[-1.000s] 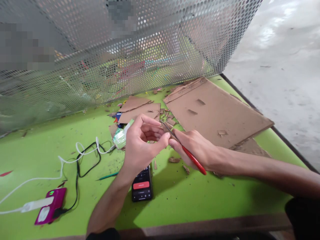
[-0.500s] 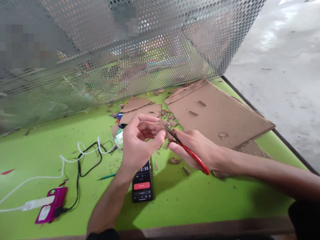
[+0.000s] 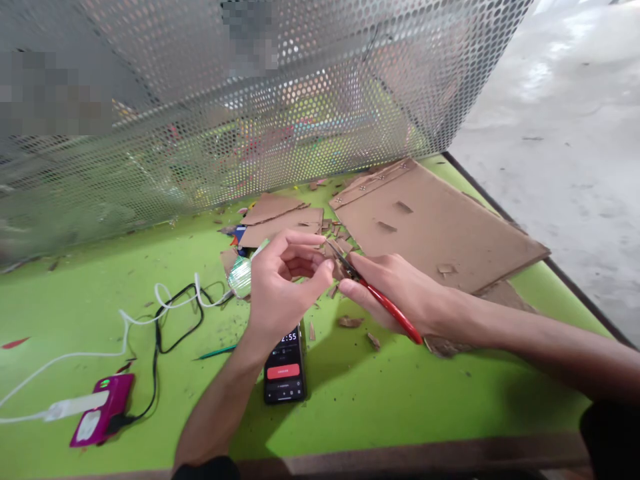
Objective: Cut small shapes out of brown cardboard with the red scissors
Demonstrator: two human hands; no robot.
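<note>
Left hand (image 3: 283,287) has thumb and fingers pinched on a small brown cardboard piece (image 3: 338,271), held above the bright green tabletop (image 3: 400,400). Right hand (image 3: 395,290) grips a red-handled metal tool (image 3: 390,310), dark tip at the piece; can't tell if it bites. Black touchscreen phone (image 3: 284,383) under left wrist, large flat brown cardboard sheet (image 3: 430,233) beyond right.

R hand (image 3: 387,285) & red-handled tool (image 3: 391,309) slightly R vs b4.

glossy, plastic-looking red handle (image 3: 393,310), matt cardboard sheet (image 3: 435,230), perforated metal screen (image 3: 280,113), smooth green tabletop (image 3: 425,400)
</note>
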